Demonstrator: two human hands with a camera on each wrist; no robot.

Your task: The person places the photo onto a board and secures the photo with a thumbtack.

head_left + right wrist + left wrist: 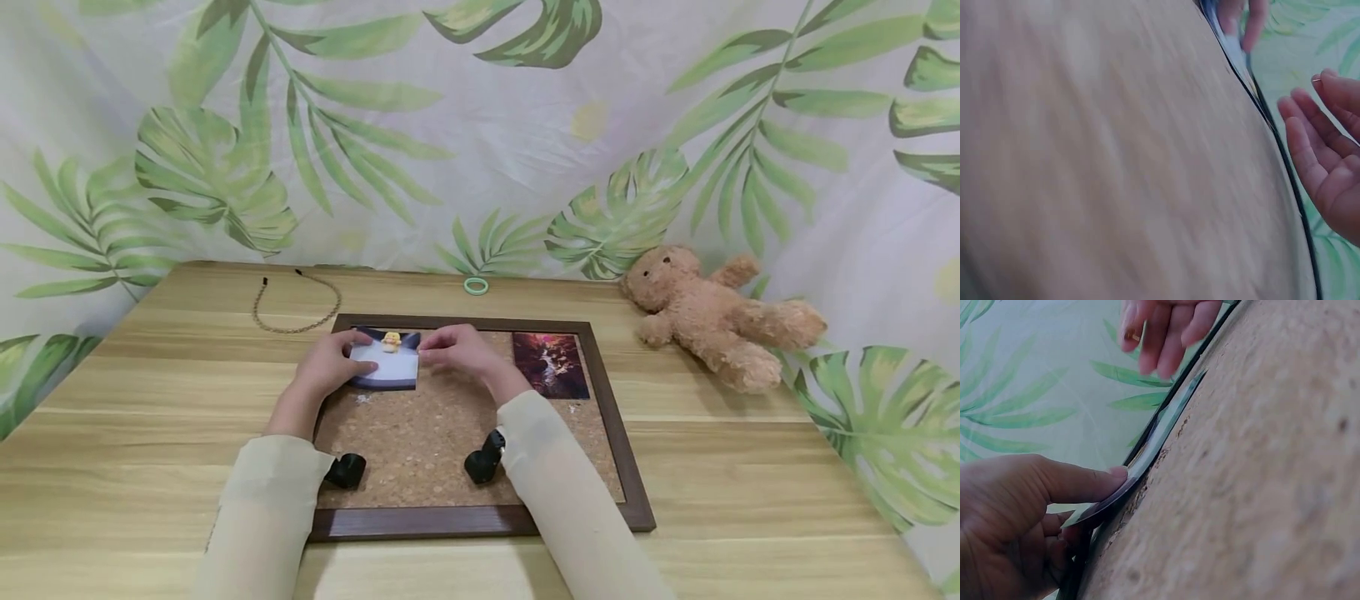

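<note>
you get a bright, softly lit head view, with sheen on the frame (420, 522). your wrist views are dimmer, cork (1097, 150) blurred in the right.

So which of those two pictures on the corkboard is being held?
The pale picture with the small yellow figure, gripped by the left hand; the other picture, dark and reddish, lies farther right, untouched.

- Ahead of you: pale cloth backdrop (495, 158), softly creased, printed with green fern-like fronds (360, 142) and broad split leaves (213, 179).
- Backdrop meets your table's far edge and shows past both sides.
- Your table (750, 483): light wood-look top, yellowish-brown grain running left to right.
- Light: you have soft, diffuse illumination; both wrist views look dimmer.
</note>
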